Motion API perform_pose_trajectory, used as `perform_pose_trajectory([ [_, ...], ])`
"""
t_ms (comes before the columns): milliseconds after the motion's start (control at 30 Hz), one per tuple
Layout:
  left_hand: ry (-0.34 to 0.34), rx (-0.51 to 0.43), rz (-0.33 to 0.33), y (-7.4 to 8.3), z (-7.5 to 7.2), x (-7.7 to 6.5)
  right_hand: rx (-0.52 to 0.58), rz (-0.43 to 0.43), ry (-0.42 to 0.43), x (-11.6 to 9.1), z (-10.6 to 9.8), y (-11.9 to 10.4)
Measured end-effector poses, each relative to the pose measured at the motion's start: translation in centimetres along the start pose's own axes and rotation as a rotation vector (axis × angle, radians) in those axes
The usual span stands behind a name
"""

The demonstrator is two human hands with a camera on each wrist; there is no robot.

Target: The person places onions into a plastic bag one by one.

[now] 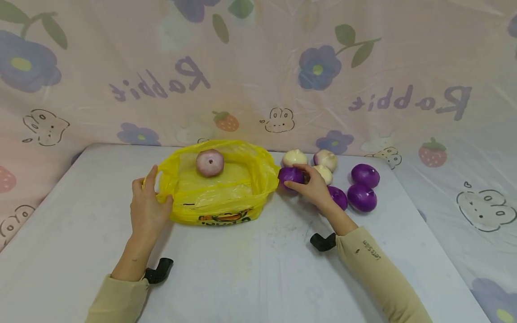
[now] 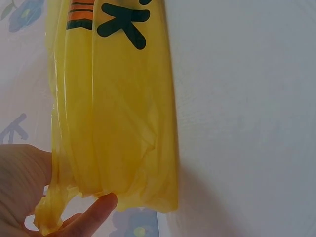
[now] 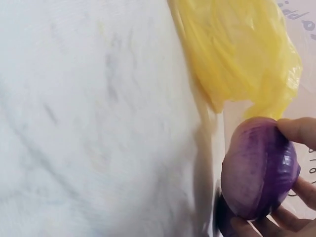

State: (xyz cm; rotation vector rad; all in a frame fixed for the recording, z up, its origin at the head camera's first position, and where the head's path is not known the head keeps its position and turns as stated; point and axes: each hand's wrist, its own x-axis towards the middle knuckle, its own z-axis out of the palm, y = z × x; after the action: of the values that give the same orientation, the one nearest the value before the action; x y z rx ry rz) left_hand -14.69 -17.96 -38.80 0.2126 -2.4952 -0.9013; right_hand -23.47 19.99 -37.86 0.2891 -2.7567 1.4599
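A yellow plastic bag (image 1: pixel 218 202) lies with its mouth spread wide, and a pinkish onion (image 1: pixel 210 163) sits inside. At the bag's left end, my left hand (image 1: pixel 147 211) holds the handle; in the left wrist view the loop of yellow plastic (image 2: pixel 58 197) passes between thumb and fingers. My right hand (image 1: pixel 314 187) grips a purple onion (image 1: pixel 289 177) just beside the bag's right end. The right wrist view shows thumb and fingers around this purple onion (image 3: pixel 256 170), close below the bag's gathered right handle (image 3: pixel 269 101).
Right of the bag, a white onion (image 1: pixel 295 158), a pale purple-tinged one (image 1: pixel 326 159) and another white one (image 1: pixel 323 174) sit together. Further right are purple onions (image 1: pixel 365 175), (image 1: pixel 362 197) and one partly behind my right hand (image 1: pixel 339 196). A patterned cloth (image 1: pixel 250 89) hangs behind the white table (image 1: pixel 238 278).
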Motion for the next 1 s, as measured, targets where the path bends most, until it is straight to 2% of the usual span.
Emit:
perform_pose_trajectory([
  [300, -0.010, -0.002, -0.002, 0.1, -0.1, 0.1, 0.082, 0.017, 0.021, 0.3, -1.0, -0.9],
  [567, -0.012, 0.001, -0.007, 0.1, -0.2, 0.0, 0.056, 0.012, 0.023, 0.6, -2.0, -1.6],
  [800, -0.019, -0.002, -0.014, 0.3, -0.3, -0.1, 0.008, 0.017, 0.079, 1.2, -3.1, -2.4],
  [1000, -0.008, -0.001, -0.010, 0.4, -0.4, 0.0, 0.010, 0.022, 0.088, 1.6, -3.2, -3.5],
])
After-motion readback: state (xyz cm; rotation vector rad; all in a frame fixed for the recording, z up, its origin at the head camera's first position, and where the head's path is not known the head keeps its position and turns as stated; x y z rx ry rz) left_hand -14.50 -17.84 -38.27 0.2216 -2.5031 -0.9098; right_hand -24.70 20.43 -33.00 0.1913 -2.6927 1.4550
